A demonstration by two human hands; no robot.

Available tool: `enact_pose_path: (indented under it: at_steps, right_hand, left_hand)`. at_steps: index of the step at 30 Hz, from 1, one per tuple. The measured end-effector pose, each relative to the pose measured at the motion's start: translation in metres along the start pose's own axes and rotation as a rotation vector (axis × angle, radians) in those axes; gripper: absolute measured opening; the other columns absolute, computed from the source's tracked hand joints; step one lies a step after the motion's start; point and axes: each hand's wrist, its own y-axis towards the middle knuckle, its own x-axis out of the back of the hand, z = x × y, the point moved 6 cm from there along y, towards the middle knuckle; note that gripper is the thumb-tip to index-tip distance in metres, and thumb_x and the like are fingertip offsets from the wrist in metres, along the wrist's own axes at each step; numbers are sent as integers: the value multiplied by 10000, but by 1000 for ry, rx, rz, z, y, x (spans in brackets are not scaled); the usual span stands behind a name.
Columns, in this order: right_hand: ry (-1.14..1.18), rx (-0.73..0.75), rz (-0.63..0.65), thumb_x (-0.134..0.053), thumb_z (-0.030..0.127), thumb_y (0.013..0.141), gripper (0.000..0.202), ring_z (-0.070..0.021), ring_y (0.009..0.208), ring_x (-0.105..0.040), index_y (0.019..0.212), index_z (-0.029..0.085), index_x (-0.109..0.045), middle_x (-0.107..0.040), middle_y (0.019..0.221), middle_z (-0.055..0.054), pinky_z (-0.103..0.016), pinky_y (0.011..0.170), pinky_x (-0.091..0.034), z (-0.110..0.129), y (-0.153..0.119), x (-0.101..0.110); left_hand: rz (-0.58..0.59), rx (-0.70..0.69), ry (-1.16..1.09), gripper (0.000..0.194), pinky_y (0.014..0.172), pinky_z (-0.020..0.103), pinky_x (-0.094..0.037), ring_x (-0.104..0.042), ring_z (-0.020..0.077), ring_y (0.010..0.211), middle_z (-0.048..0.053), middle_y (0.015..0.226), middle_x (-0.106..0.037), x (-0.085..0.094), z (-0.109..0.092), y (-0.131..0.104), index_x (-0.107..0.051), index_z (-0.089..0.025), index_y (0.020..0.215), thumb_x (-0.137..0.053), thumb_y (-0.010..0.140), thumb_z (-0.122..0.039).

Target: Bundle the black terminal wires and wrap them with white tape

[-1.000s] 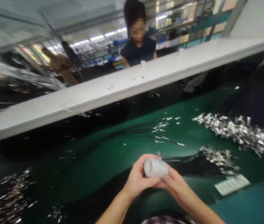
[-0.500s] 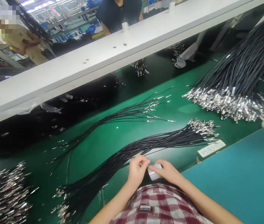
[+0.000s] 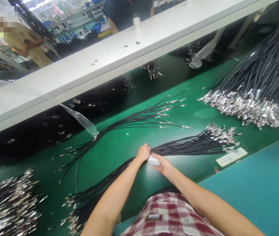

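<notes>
A long bundle of black cables (image 3: 186,145) with silvery end terminals lies across the green table. My left hand (image 3: 144,152) is closed at the middle of this bundle, its fingers wrapped round the cables. Right beside it, my right hand (image 3: 162,164) holds a white roll (image 3: 153,160), which looks like tape, against the near side of the bundle. Both hands are close together, almost touching. The fingertips of my left hand are partly hidden behind the roll and cables.
A thinner cable bunch (image 3: 129,119) lies beyond my hands. Large terminal piles stand at the right (image 3: 257,108) and lower left (image 3: 11,206). A white shelf (image 3: 80,72) crosses above; a label (image 3: 231,157) lies at right. People are behind the shelf.
Both hands have moved forward from near my body onto the cable bundle, bringing the white roll along. A clear plastic strip now hangs lower below the shelf at left.
</notes>
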Motion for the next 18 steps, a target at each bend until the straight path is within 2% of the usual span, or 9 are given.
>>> enact_pose_path:
  at_steps: [5, 10, 14, 18]
  right_hand:
    - [50, -58, 88, -671, 233, 805, 130, -141, 691, -643, 912, 193, -609, -683, 771, -6, -273, 698, -522, -6, -11, 11]
    - [-11, -103, 188, -702, 180, 731, 116, -149, 635, -612, 826, 158, -639, -667, 713, -19, -277, 654, -498, -10, -18, 23]
    - [-70, -70, 223, -776, 246, 650, 186, -138, 587, -572, 748, 144, -655, -635, 641, -7, -264, 613, -471, -16, -26, 32]
    - [-107, -20, 238, -838, 304, 561, 288, -125, 563, -551, 717, 130, -669, -636, 622, -7, -247, 574, -442, -21, -35, 37]
  left_hand:
    - [152, -54, -3, 206, 708, 272, -397, -537, 170, 760, 30, 774, -597, -6, -4, -1, -495, -186, 707, -458, 907, -224]
    - [243, -110, -29, 216, 699, 263, -387, -506, 161, 727, 3, 747, -554, -16, -9, -22, -504, -193, 738, -426, 924, -269]
    - [295, -132, -39, 223, 730, 280, -386, -501, 173, 746, 10, 746, -536, -21, -14, -37, -507, -194, 769, -376, 937, -259]
    - [443, -140, -67, 221, 667, 267, -383, -485, 164, 685, -2, 709, -538, -24, -19, -40, -492, -197, 700, -434, 897, -277]
